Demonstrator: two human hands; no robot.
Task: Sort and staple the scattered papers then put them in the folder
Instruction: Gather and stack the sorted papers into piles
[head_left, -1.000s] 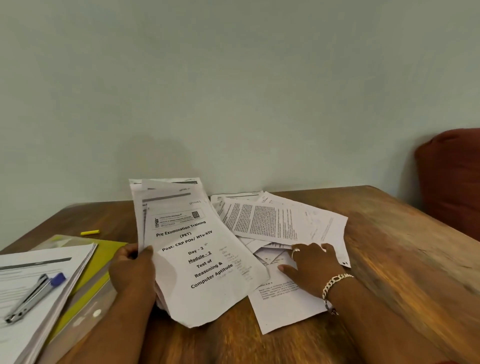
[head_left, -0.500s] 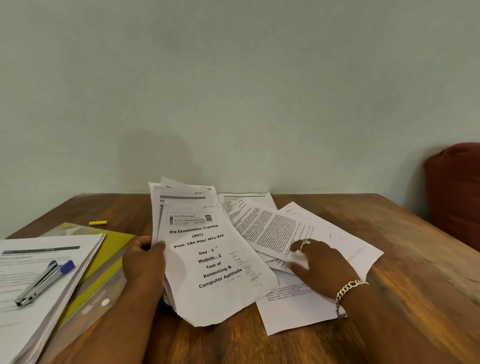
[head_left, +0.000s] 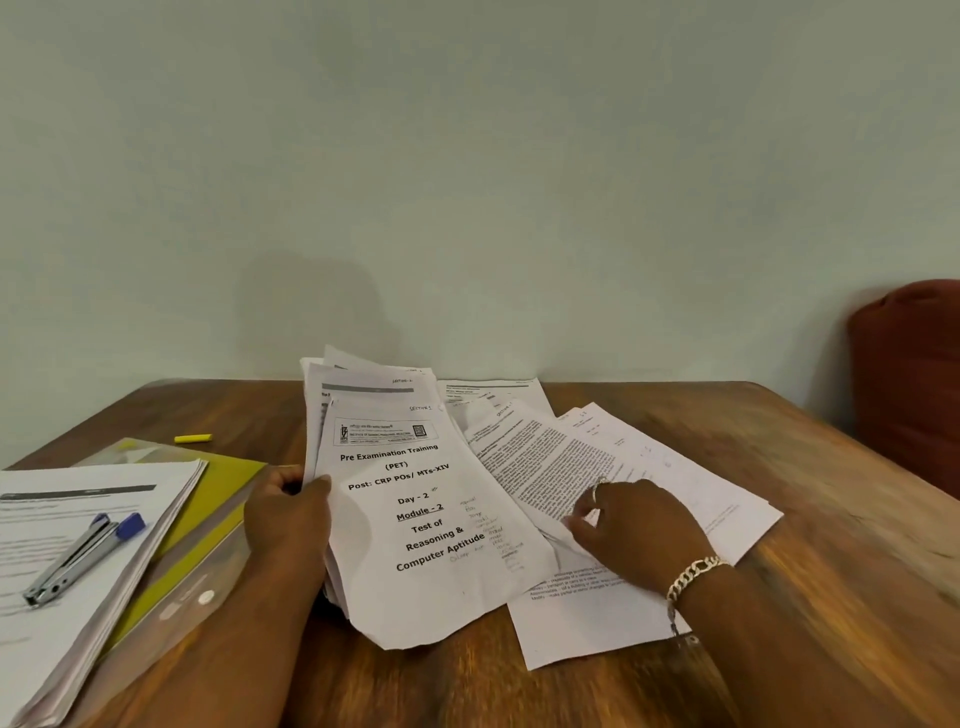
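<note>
A wooden table (head_left: 810, 519) runs up to a pale wall. Loose printed sheets (head_left: 649, 467) fan across its middle, overlapping and skewed. Left of them a gathered bundle of papers (head_left: 415, 519) stands tilted, its bottom edge crumpled; the cover reads "Pre Examination Training (PET), Post: CRP POs/ MTs-XIV, Day - 2, Module - 2, Test of Reasoning & Computer Aptitude", with small handwriting beside it too faint to read. At far left a second paper stack (head_left: 78, 571) lies on a yellow-green folder (head_left: 218, 499) with a clear snap flap. A silver stapler (head_left: 78, 558) with a blue end lies on that stack, and a small yellow highlighter (head_left: 193, 438) lies on the table behind.

The left hand (head_left: 288, 519) grips the bundle's left edge, thumb on the cover. The right hand (head_left: 641, 525), with ring and chain bracelet, has curled fingers pinching the edge of a text-filled sheet. Compared with a second ago, that hand has shifted from lying flat on a lower page to this upper sheet.
</note>
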